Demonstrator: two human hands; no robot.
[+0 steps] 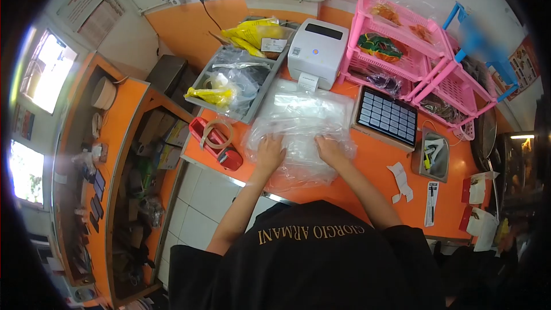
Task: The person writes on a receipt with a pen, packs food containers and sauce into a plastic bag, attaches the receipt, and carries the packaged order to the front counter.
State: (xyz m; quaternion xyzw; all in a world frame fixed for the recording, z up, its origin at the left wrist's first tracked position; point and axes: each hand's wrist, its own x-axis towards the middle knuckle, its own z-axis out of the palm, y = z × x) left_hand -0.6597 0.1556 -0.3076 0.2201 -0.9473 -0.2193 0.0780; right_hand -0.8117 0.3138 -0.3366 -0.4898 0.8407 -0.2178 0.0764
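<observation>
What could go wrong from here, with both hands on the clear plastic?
- Clear plastic lies in loose folds under the left hand and right hand; it may bunch or slip.
- Label hangs from the printer by the plastic's far edge; it might snag.
- Tape dispenser sits near the table edge; a left elbow could knock it off.

Clear plastic bags [307, 109], orange table [369, 166], pink rack [422, 69], white printer [324, 60], red tape dispenser [231, 159], black shirt [315, 270]
</observation>
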